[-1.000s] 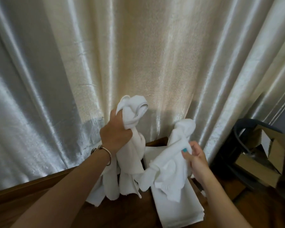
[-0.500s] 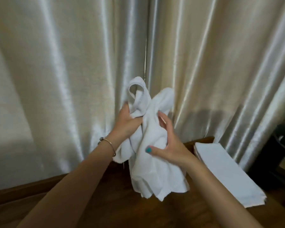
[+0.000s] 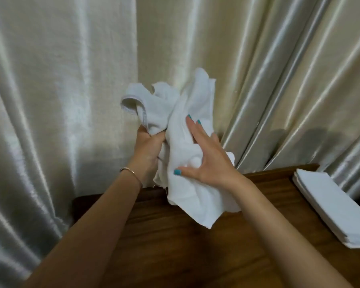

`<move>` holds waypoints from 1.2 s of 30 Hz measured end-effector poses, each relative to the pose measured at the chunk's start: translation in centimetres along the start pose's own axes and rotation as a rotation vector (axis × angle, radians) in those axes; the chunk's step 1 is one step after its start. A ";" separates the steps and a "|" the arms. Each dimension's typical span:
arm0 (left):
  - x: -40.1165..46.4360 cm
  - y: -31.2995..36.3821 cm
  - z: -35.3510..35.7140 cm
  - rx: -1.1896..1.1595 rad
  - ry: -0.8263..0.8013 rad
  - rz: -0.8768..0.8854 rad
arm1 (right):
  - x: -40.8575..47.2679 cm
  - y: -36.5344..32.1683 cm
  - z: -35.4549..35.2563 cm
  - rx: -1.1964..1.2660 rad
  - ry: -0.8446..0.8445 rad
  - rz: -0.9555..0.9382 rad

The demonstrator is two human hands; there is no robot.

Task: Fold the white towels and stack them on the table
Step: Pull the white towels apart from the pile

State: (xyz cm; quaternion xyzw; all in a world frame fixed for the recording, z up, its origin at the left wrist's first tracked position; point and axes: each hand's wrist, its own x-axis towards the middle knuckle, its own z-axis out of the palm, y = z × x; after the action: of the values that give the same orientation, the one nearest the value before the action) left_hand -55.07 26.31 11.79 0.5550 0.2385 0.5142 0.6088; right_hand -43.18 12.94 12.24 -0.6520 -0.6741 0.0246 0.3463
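A crumpled white towel point(image 3: 181, 113) hangs bunched in the air above the back edge of the wooden table point(image 3: 195, 246). My left hand point(image 3: 148, 150), with a thin bracelet on the wrist, is closed around the towel's left part from below. My right hand point(image 3: 206, 154) lies against the towel's front with fingers spread, thumb pressing the cloth. The towel's lower corner dangles just above the tabletop. A stack of folded white towels point(image 3: 337, 206) lies flat at the table's right edge.
Shiny cream curtains point(image 3: 71, 100) hang in folds right behind the table and fill the background. The table's dark wooden back edge point(image 3: 279, 173) runs behind my hands.
The view has swung left, so the folded stack now sits at the far right. The two bunches of cloth, apart a second ago, are now together. My right hand has slid up the towel's front.
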 end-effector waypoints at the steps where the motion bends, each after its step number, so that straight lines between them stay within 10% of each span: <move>1: -0.2 -0.7 -2.3 0.009 0.036 -0.016 | 0.6 -0.4 1.9 0.005 -0.032 -0.020; 8: -2.6 -8.1 -18.1 0.097 0.295 -0.219 | 3.4 -0.7 19.4 -0.093 -0.258 -0.119; 12: -4.4 -12.9 -23.8 0.571 0.441 -0.237 | 2.5 1.3 28.8 -0.342 -0.471 -0.101; 21: -8.8 -19.4 -28.5 1.738 0.093 -0.276 | -1.8 2.4 37.2 -0.236 -0.508 -0.061; 29: -8.8 -21.3 -28.1 1.544 0.231 -0.315 | -2.0 4.6 38.6 -0.251 -0.525 0.057; 36: -6.0 -19.7 -31.4 1.377 -0.133 -0.686 | 2.7 0.9 34.2 -0.048 -0.681 0.227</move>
State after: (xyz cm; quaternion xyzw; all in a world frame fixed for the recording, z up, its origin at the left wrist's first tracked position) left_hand -77.18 37.40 -16.49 0.7333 0.6263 -0.0022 0.2646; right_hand -59.22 29.80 -13.02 -0.6850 -0.6746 0.2629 0.0814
